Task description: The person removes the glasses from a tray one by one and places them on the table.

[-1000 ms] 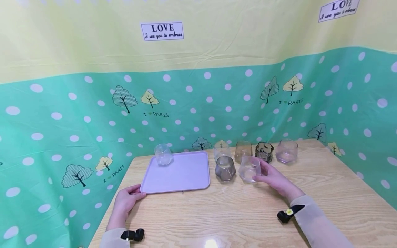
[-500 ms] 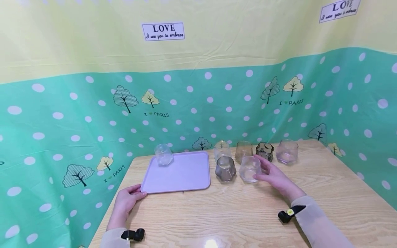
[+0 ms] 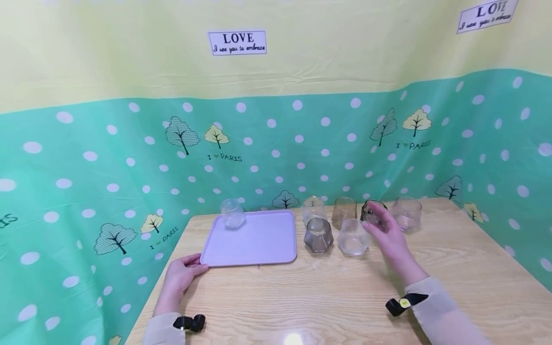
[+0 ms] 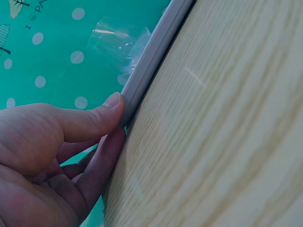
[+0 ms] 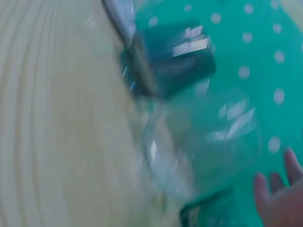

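Observation:
At the front left corner of a lilac tray, my left hand pinches the rim. The left wrist view shows the thumb on the tray's edge and the fingers at its underside. A clear faceted glass stands on the tray's far left corner. My right hand is raised just right of another clear glass, fingers spread and holding nothing. That glass stands upright on the table beside a grey glass. The right wrist view is blurred, but my fingers appear apart from the clear glass.
Behind these stand a clear glass, an amber glass, a dark brown glass partly hidden by my right hand, and a pinkish glass. A patterned cloth hangs directly behind the wooden table.
My right hand has let go of the clear front glass and moved up and to the right of it. The left hand stays at the tray corner. The head view has shifted slightly.

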Available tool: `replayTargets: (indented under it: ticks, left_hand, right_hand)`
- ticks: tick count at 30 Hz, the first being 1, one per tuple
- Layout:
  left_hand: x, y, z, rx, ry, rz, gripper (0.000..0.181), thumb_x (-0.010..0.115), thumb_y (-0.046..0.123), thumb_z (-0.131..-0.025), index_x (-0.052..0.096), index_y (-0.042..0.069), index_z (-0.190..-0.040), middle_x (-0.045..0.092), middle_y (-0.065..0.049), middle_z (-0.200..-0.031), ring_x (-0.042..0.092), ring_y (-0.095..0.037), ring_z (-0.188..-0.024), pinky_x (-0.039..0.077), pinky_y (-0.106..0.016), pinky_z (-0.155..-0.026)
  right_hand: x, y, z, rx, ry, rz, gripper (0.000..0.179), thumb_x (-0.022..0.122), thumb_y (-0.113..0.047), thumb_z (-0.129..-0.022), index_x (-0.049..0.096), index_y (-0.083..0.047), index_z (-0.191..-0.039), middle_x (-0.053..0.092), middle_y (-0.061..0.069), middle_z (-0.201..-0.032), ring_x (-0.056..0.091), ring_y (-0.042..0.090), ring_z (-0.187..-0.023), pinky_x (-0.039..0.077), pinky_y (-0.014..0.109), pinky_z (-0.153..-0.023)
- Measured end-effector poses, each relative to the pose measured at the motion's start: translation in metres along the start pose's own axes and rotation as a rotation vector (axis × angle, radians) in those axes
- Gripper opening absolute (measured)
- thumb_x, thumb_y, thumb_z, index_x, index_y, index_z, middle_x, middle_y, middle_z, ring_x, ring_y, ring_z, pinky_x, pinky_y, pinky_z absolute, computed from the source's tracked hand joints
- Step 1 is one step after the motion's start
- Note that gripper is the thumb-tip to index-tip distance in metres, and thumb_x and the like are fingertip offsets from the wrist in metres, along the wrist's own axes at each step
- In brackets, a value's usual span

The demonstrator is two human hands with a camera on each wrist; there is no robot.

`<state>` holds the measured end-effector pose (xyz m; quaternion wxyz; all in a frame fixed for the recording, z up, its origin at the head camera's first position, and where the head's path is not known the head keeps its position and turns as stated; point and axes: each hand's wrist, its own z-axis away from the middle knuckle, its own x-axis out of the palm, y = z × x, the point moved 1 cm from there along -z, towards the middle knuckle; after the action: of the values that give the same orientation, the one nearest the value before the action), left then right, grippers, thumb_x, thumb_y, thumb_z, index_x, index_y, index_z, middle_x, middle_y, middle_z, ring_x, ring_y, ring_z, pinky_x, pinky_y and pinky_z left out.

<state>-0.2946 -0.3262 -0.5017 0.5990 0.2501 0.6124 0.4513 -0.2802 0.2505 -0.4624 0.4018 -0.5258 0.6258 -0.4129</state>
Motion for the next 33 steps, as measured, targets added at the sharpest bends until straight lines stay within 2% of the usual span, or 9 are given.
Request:
replayTargets:
  ticks: [4,7,13,18,21,25,27,29,33]
  left_hand:
    - [0.0,0.003,0.001,-0.005,0.003,0.007,0.061,0.085,0.01,-0.093,0.06,-0.007,-0.145,0.072,-0.022,-0.126,0.069,-0.021,-0.106,0.05,-0.038,-0.097]
    - [0.0,0.003,-0.001,-0.001,0.008,0.006,0.061,0.086,0.011,-0.092,0.061,-0.007,-0.145,0.072,-0.022,-0.126,0.068,-0.023,-0.108,0.05,-0.039,-0.097]
    - [0.0,0.001,-0.004,0.013,0.016,0.018,0.061,0.087,0.009,-0.091,0.062,-0.007,-0.144,0.074,-0.018,-0.12,0.069,-0.015,-0.099,0.049,-0.021,-0.081]
    - [0.002,-0.001,-0.004,0.004,0.018,0.033,0.06,0.087,0.008,-0.09,0.064,-0.006,-0.143,0.074,-0.015,-0.117,0.068,-0.014,-0.098,0.049,-0.019,-0.079]
    - [0.002,-0.002,-0.003,-0.003,0.021,0.031,0.058,0.087,0.007,-0.09,0.065,-0.004,-0.142,0.075,-0.014,-0.117,0.068,-0.017,-0.1,0.049,-0.021,-0.082]
    - [0.001,-0.002,-0.001,-0.005,0.025,0.03,0.057,0.087,0.007,-0.089,0.065,-0.004,-0.141,0.075,-0.015,-0.117,0.068,-0.019,-0.102,0.048,-0.023,-0.083]
    - [0.001,-0.002,0.0,0.0,0.027,0.031,0.057,0.087,0.006,-0.089,0.065,-0.006,-0.141,0.075,-0.016,-0.116,0.068,-0.019,-0.101,0.049,-0.024,-0.083]
    - [0.001,-0.002,0.0,-0.001,0.031,0.033,0.057,0.087,0.006,-0.089,0.066,-0.006,-0.14,0.075,-0.016,-0.116,0.068,-0.018,-0.1,0.049,-0.022,-0.081]
    - [0.003,-0.001,-0.003,0.01,0.038,0.033,0.056,0.087,0.006,-0.089,0.066,-0.006,-0.139,0.075,-0.016,-0.116,0.07,-0.016,-0.098,0.05,-0.021,-0.08]
  right_hand:
    - [0.021,-0.023,0.005,-0.082,0.188,-0.141,0.058,0.065,0.003,-0.103,0.046,-0.002,-0.157,0.048,0.009,-0.156,0.052,0.015,-0.128,0.043,0.017,-0.105]
    - [0.046,-0.038,0.009,-0.157,0.239,-0.222,0.055,0.063,0.014,-0.098,0.053,-0.001,-0.151,0.055,0.006,-0.149,0.051,0.019,-0.131,0.044,0.023,-0.107]
    - [0.108,-0.062,0.014,-0.252,0.152,-0.338,0.049,0.061,0.021,-0.093,0.055,0.01,-0.141,0.063,0.002,-0.136,0.054,0.025,-0.128,0.047,0.031,-0.106]
    - [0.162,-0.061,0.015,-0.235,0.051,-0.357,0.043,0.064,0.016,-0.093,0.057,0.012,-0.136,0.065,0.002,-0.13,0.059,0.021,-0.119,0.052,0.029,-0.097]
    - [0.193,-0.049,0.015,-0.141,-0.005,-0.368,0.042,0.067,0.011,-0.094,0.06,0.01,-0.135,0.065,0.01,-0.132,0.059,0.022,-0.118,0.052,0.029,-0.096]
    - [0.231,-0.026,0.016,0.066,-0.077,-0.353,0.044,0.069,0.006,-0.094,0.061,0.005,-0.138,0.063,0.016,-0.138,0.059,0.025,-0.123,0.051,0.029,-0.101]
    - [0.247,-0.015,0.014,0.134,-0.098,-0.338,0.045,0.069,0.005,-0.095,0.061,0.005,-0.139,0.063,0.017,-0.14,0.059,0.031,-0.125,0.05,0.028,-0.101]
    - [0.261,-0.006,0.011,0.177,-0.112,-0.345,0.046,0.068,0.005,-0.095,0.06,0.005,-0.141,0.061,0.019,-0.142,0.057,0.038,-0.128,0.05,0.029,-0.101]
    - [0.284,0.003,0.002,0.238,-0.139,-0.338,0.05,0.07,0.001,-0.094,0.059,0.001,-0.144,0.06,0.018,-0.144,0.056,0.041,-0.127,0.051,0.033,-0.101]
